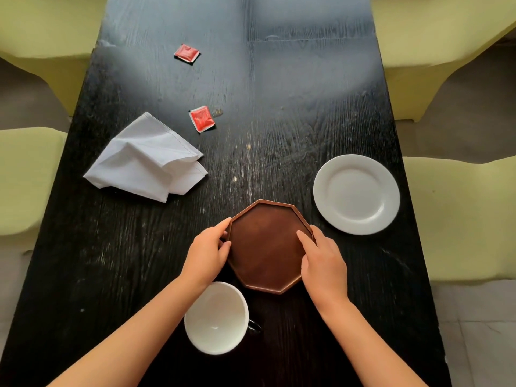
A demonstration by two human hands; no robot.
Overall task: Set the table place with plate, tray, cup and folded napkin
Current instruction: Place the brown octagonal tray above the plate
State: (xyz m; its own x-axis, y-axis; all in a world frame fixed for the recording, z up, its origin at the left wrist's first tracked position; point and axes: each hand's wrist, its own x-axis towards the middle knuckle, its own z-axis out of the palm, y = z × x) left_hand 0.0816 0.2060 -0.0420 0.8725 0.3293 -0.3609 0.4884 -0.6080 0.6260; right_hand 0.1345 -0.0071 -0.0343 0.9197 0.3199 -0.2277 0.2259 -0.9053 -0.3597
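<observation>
A brown octagonal wooden tray (pixel 265 241) lies on the dark table near the front middle. My left hand (pixel 208 254) grips its left rim and my right hand (pixel 324 261) grips its right rim, thumb lying inside the tray. A white cup (pixel 216 318) with a dark handle stands empty just in front of the tray, under my left wrist. Off to the right of the tray rests a bare white plate (pixel 356 194). A white cloth napkin (pixel 148 160) lies loosely crumpled at the left.
Two red sachets (pixel 187 53) (pixel 202 119) lie further back on the black wooden table (pixel 279 121). Yellow-green covered chairs (pixel 463 216) stand along both long sides of the table.
</observation>
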